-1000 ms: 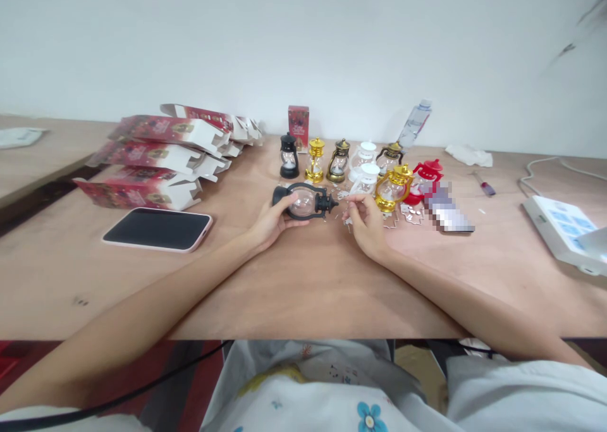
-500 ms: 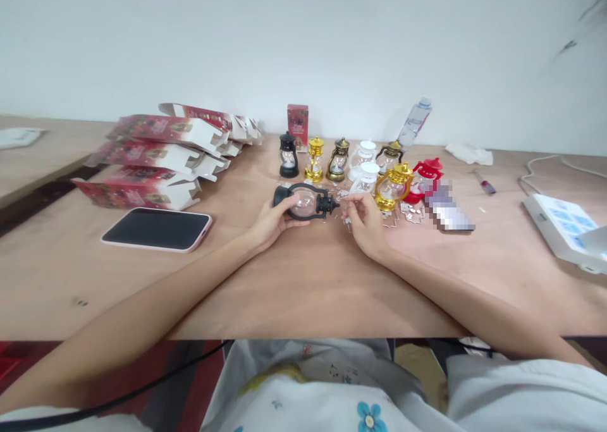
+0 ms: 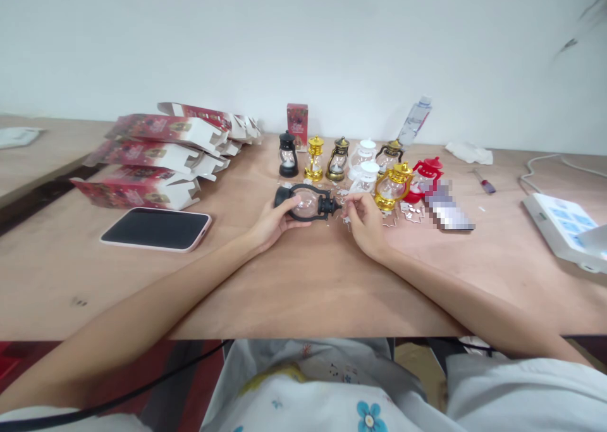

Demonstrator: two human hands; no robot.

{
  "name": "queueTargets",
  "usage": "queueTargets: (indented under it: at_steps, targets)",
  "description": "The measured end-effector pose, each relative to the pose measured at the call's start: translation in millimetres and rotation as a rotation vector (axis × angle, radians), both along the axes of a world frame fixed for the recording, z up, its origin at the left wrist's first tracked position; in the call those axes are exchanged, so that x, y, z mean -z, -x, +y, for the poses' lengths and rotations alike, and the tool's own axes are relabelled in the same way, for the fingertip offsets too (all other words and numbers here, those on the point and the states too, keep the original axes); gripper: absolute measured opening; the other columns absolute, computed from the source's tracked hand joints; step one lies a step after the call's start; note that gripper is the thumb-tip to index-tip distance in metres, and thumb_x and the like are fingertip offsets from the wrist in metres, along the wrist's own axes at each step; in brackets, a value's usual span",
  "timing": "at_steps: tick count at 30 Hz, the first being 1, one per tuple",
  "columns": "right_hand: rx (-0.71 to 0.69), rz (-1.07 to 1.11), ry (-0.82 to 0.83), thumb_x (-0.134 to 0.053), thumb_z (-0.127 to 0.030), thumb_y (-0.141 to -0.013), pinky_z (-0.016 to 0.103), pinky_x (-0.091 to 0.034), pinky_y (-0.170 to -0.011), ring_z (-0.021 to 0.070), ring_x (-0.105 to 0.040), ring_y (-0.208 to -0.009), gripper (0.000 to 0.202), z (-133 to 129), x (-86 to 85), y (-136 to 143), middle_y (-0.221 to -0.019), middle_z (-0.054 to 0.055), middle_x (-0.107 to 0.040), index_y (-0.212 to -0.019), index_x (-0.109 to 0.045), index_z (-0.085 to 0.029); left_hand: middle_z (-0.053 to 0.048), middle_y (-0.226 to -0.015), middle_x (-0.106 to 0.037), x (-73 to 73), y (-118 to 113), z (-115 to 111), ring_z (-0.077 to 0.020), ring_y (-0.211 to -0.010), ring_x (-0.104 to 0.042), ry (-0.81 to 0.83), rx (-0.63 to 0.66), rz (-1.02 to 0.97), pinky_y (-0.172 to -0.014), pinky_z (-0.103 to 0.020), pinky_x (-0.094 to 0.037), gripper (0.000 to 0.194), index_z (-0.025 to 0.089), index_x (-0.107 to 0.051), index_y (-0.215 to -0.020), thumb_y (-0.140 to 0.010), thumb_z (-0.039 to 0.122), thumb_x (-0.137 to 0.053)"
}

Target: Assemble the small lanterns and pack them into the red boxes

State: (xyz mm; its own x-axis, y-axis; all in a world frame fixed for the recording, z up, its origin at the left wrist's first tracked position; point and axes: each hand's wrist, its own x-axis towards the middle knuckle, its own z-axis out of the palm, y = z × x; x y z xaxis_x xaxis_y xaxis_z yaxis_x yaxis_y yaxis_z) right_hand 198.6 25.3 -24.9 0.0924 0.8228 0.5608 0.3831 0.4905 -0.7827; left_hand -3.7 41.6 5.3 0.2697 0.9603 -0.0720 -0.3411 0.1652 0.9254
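Observation:
My left hand point(image 3: 272, 222) is closed around a small black toy lantern point(image 3: 307, 202) with a clear globe, held on its side just over the table. The base of this lantern points left and its pointed top points right. At that top, my right hand point(image 3: 366, 223) has thumb and fingers pinched together. Whatever sits between those fingertips is too small to make out. Behind my hands stand several upright mini lanterns, among them a black one point(image 3: 288, 157), a gold one point(image 3: 393, 187), a white one point(image 3: 364, 178) and a red one point(image 3: 424, 178).
Opened red-and-white boxes point(image 3: 156, 154) are piled at the left, behind a phone point(image 3: 156, 229). A red box point(image 3: 297, 125) and a leaning clear bottle point(image 3: 416, 122) stand by the wall. Small metal bits point(image 3: 391, 219), a screwdriver point(image 3: 485, 184) and a white device point(image 3: 564, 226) lie rightward.
The black lantern has shifted very slightly to the right, its top now closer to my right fingertips. Otherwise both hands keep nearly the same position.

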Motion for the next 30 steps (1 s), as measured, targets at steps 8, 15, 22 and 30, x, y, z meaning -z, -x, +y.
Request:
queueTargets:
  at_steps: [8, 15, 22, 30]
  targets:
    - [0.028, -0.017, -0.009, -0.044, -0.019, -0.089, 0.031, -0.046, -0.067, 0.0141, -0.056, -0.066, 0.011, 0.2, -0.2, -0.4, -0.080, 0.001, -0.056, -0.094, -0.053, -0.021, -0.014, -0.109, -0.067, -0.2, -1.6, -1.8, -0.0243, -0.090, -0.068, 0.000, 0.006, 0.003, -0.070, -0.035, -0.062, 0.033, 0.012, -0.061, -0.104, -0.076, 0.027, -0.069]
    - [0.084, -0.062, -0.014, -0.043, -0.018, -0.087, 0.032, -0.046, -0.070, 0.0167, -0.056, -0.076, 0.012, 0.1, -2.6, -0.4, -0.084, 0.003, -0.056, -0.090, -0.054, -0.021, -0.010, -0.099, -0.069, 0.6, -2.9, -3.0, -0.0227, -0.085, -0.068, 0.001, 0.031, -0.009, -0.068, -0.033, -0.062, 0.037, 0.014, -0.060, -0.108, -0.074, 0.026, -0.070]
    - [0.110, -0.098, -0.022, -0.043, -0.014, -0.084, 0.032, -0.046, -0.070, 0.0166, -0.055, -0.075, 0.014, 1.5, -1.5, -0.9, -0.084, 0.003, -0.056, -0.090, -0.054, -0.021, -0.011, -0.099, -0.070, 1.4, -2.4, -3.2, -0.0250, -0.088, -0.068, 0.010, 0.054, -0.018, -0.069, -0.035, -0.062, 0.033, 0.013, -0.062, -0.104, -0.076, 0.028, -0.069]
    - [0.083, -0.059, -0.011, -0.043, -0.016, -0.085, 0.032, -0.046, -0.068, 0.0166, -0.055, -0.073, 0.013, -0.4, -3.4, -0.3, -0.080, 0.002, -0.056, -0.090, -0.053, -0.021, -0.012, -0.107, -0.068, -0.3, -2.8, -3.5, -0.0240, -0.089, -0.068, 0.008, -0.049, -0.055, -0.068, -0.032, -0.062, 0.033, 0.013, -0.062, -0.104, -0.075, 0.028, -0.069]
